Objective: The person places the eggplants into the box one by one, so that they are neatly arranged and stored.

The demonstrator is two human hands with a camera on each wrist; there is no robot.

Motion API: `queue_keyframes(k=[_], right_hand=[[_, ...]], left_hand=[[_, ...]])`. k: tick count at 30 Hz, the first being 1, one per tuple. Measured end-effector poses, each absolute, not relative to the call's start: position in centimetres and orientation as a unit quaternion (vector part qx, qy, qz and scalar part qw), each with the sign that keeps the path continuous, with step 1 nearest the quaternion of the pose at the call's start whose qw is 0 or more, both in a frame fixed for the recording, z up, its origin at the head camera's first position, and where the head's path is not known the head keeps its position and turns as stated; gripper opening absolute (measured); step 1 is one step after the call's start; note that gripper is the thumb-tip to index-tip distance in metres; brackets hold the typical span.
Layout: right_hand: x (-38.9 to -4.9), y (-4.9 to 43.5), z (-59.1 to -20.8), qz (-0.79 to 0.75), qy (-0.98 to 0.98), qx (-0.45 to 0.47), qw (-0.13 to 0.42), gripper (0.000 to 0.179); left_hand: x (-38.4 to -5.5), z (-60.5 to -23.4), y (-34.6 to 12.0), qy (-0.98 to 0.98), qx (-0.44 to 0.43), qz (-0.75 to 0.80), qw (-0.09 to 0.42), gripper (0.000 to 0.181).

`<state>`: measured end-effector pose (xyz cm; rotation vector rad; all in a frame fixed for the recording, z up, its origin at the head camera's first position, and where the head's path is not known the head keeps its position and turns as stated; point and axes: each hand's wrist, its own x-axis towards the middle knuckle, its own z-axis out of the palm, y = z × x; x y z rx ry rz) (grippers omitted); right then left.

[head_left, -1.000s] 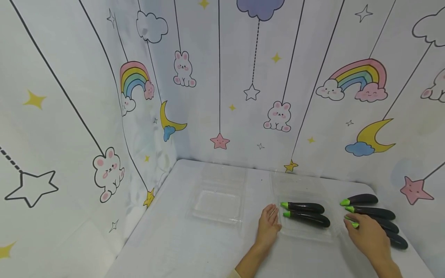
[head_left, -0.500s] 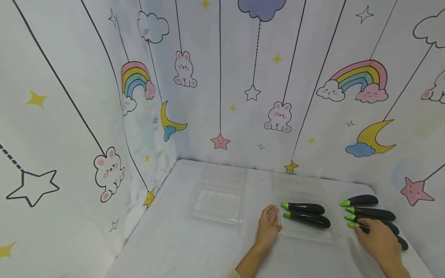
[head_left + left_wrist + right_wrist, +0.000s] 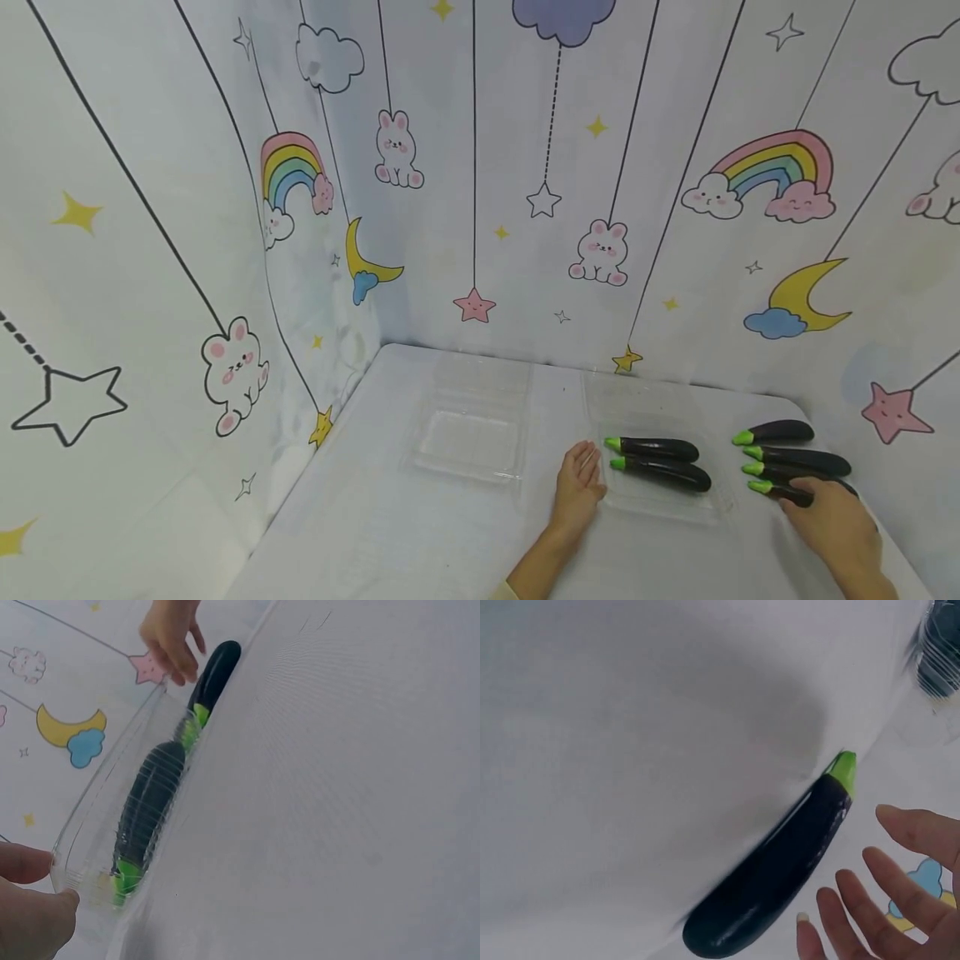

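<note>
My left hand point(image 3: 577, 487) rests at the left side of a clear plastic container point(image 3: 663, 512), its fingers fairly straight. In the left wrist view its fingertips point(image 3: 64, 907) touch the container's corner. Two dark eggplants point(image 3: 660, 473) with green stems lie side by side inside. At the right, several more eggplants point(image 3: 798, 459) lie in a column on the table. My right hand point(image 3: 832, 521) hovers over the nearest eggplant point(image 3: 780, 492), hiding its rounded end. In the right wrist view the fingers are spread apart beside that eggplant point(image 3: 769, 870), with a gap between.
A second clear container point(image 3: 465, 477) with its lid folded back stands to the left on the white table point(image 3: 375, 533). The first container's raised lid point(image 3: 637, 392) lies towards the back. Printed fabric walls point(image 3: 435, 217) border the table behind and at the left.
My right hand has moved rightward along the nearest eggplant, from the stem end towards the rounded end, uncovering the green stems. The left hand and the containers have stayed in place.
</note>
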<state>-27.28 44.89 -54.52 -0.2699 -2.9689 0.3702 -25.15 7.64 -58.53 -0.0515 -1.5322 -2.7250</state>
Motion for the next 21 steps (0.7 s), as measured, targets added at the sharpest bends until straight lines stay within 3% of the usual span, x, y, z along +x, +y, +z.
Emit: queue_keyframes(k=[9, 18, 21], right_hand=[[-27.0, 46.2, -55.3, 0.103, -0.987, -0.047, 0.114, 0.046], [-27.3, 47.6, -55.8, 0.078, -0.99, -0.068, 0.099, 0.045], [-27.4, 48.0, -55.9, 0.065, -0.991, -0.088, 0.071, 0.047]], left_hand=[[-25.2, -58.7, 7.6, -0.493, -0.016, -0.87, 0.008, 0.079], [-25.1, -58.7, 7.6, -0.491, -0.019, -0.871, 0.007, 0.078], [-25.1, -58.7, 7.6, -0.491, -0.016, -0.871, 0.005, 0.079]])
